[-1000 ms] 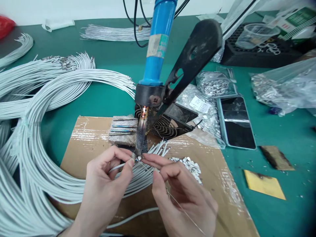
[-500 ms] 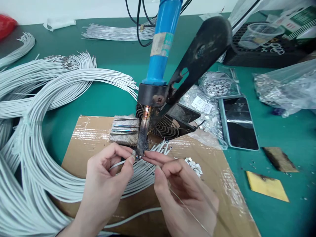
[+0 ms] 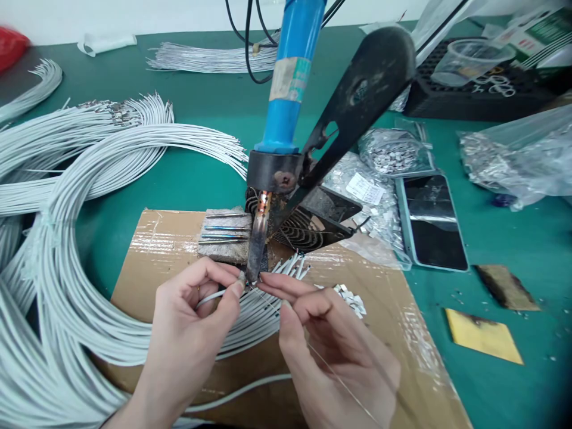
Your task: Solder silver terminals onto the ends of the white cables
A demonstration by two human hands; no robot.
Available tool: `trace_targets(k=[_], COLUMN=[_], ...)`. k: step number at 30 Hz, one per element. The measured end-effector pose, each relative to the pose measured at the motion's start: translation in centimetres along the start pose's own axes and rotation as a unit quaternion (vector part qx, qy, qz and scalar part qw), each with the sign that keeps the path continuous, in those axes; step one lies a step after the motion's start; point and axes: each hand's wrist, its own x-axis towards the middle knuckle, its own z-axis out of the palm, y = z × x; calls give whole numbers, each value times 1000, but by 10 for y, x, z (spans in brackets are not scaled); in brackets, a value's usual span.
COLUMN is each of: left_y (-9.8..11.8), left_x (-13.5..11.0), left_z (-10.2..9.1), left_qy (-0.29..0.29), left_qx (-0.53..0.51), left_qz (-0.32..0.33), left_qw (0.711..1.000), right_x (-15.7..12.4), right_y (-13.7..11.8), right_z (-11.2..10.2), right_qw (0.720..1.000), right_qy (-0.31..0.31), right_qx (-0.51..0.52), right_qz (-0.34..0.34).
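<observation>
Your left hand point(image 3: 190, 325) pinches a white cable point(image 3: 211, 298) between thumb and fingers, its end just below the dark tip point(image 3: 254, 262) of the blue soldering iron point(image 3: 285, 107). Your right hand point(image 3: 344, 357) is curled, thumb against fingers on a thin wire point(image 3: 342, 384); whether its foremost fingertips also grip the tiny piece at the tip, I cannot tell.

Risks, as I judge them: both sets of fingertips sit just beside the tip, so a small slip could burn you. A tremor in either hand could set the joint crooked. Lingering heat might soften the cable's jacket, or scorch the loose cable bundle point(image 3: 257, 325) lying right underneath.

Containers, far right: a zip bag point(image 3: 393, 152) of small silvery pieces; nearer, a labelled bag point(image 3: 384, 214) with more; rightmost, a bigger clear bag point(image 3: 522, 158), also silvery inside. The black tray point(image 3: 478, 104) bears a clear cup point(image 3: 473, 52), contents unclear, and pale loops point(image 3: 498, 86).
</observation>
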Motion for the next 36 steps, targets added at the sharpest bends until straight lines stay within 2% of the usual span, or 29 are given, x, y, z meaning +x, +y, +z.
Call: trace_targets(k=[11,17,21,36], left_y=[1,-1,-2,-2], left_x=[-1,1,0,1], left_z=[1,-3,-3,-2], left_qy=[2,-16,8,-13], left_qx=[-3,13,2,0], left_qz=[1,7,7,17], left_qw=[1000,1000,1000,1000], right_x=[-1,-1,0,-1], right_y=[-1,-1,-1,1], right_z=[2,2,2,1], right_qw=[1000,1000,1000,999], right_qy=[11,11,7,19], right_qx=[-4,0,-10,-36], right_qz=[12,-1,-11,-29])
